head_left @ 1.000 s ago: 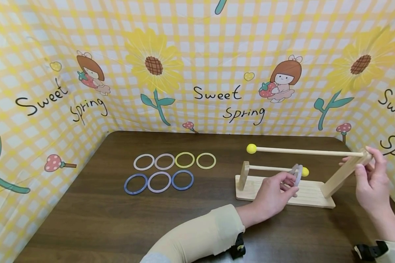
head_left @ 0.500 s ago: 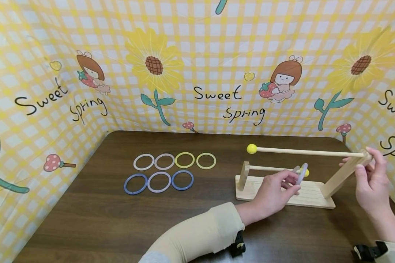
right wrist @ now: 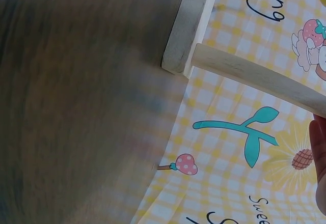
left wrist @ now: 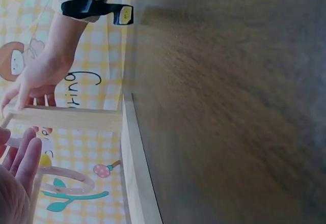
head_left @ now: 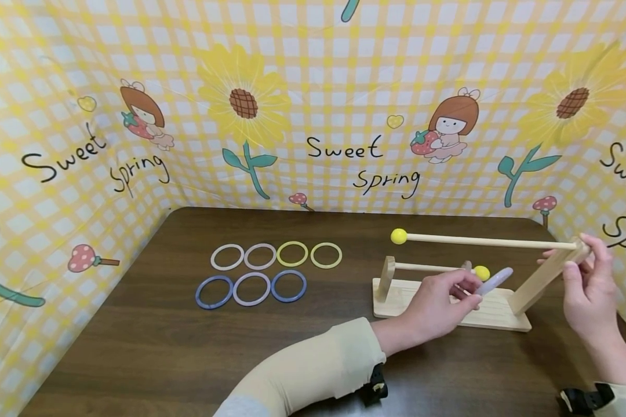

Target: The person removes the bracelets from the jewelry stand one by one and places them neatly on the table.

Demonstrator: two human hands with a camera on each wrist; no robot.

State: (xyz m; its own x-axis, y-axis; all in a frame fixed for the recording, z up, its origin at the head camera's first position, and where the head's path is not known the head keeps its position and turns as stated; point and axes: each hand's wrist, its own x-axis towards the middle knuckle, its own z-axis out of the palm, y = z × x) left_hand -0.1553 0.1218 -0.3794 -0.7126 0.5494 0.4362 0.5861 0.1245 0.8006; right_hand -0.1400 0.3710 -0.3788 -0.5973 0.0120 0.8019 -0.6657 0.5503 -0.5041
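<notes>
My left hand pinches a pale purple ring just right of the yellow ball at the end of the lower rod. The ring is tilted and seen nearly edge-on. A second pale ring hangs on the lower rod in the left wrist view; fingers mostly hide it from the head camera. My right hand grips the top of the slanted post of the wooden stand, where the upper rod joins. Only its fingers show at the edge of the right wrist view.
Several rings lie flat in two rows on the dark wooden table, left of the stand. They include a yellow ring, a blue ring and a pale purple ring. A checked cloth rises behind the table.
My left hand has drawn the pale purple ring rightward, from around the lower rod to beyond its yellow ball, and the ring has tilted flatter. My right hand has stayed on the post.
</notes>
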